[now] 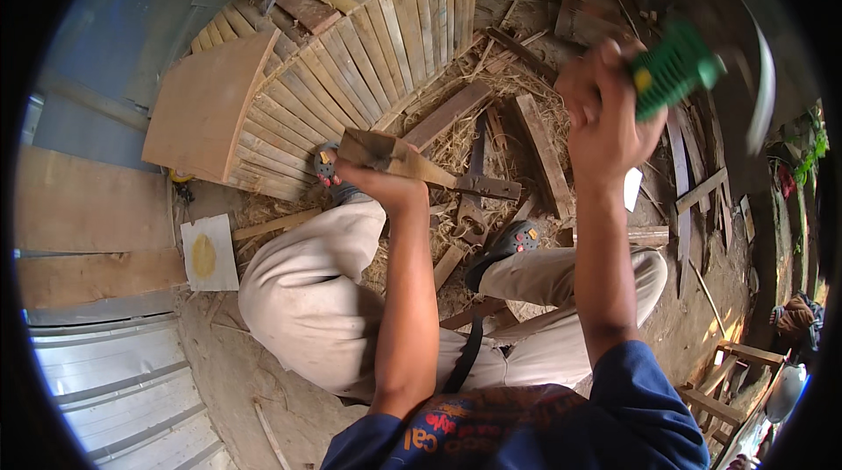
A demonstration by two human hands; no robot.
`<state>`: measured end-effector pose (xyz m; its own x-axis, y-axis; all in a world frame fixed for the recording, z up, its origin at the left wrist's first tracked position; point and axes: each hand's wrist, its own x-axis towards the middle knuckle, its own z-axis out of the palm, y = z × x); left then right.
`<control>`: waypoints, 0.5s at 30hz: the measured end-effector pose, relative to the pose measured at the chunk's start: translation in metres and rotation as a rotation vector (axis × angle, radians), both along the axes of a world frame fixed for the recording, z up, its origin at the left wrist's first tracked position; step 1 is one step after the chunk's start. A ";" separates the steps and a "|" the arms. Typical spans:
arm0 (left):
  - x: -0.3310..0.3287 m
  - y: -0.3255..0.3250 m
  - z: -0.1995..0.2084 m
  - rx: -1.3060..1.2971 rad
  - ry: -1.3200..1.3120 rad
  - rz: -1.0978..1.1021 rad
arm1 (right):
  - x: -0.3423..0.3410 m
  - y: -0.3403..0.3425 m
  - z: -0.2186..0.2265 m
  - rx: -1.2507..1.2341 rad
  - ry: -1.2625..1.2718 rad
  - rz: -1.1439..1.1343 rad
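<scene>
My left hand (386, 187) is closed round a thick brown piece of wood (390, 154). Its blunt, squared end faces left, and it narrows toward the right, where it meets or overlaps a dark wooden strip (491, 187); I cannot tell whether the two are joined. Raised at the upper right, my right hand (610, 106) grips a green tool (671, 71) with a ribbed body and a yellow spot. Motion smears the tool, so its kind is unclear. A pale curved streak (763, 89) shows beside it, possibly a blade.
Wood shavings (500, 137) and loose boards (544, 154) litter the floor between my feet. A slatted wooden structure (351, 67) stands at the far left, with a plywood sheet (206, 106) against it. Corrugated metal (123, 382) lies at the near left, a wooden frame (719, 395) at the right.
</scene>
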<state>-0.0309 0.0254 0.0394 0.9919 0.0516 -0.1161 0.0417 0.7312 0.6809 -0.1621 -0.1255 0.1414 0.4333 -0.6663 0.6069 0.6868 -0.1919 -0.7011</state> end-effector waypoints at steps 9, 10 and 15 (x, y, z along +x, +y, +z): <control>0.043 -0.033 0.036 -0.011 -0.002 0.194 | -0.019 0.026 -0.266 0.040 1.194 -0.226; 0.040 -0.024 0.040 -0.012 0.012 0.118 | -0.015 0.016 -0.229 0.042 1.092 -0.261; 0.056 -0.005 0.053 -0.046 -0.135 0.132 | 0.010 -0.025 0.024 0.053 0.148 -0.074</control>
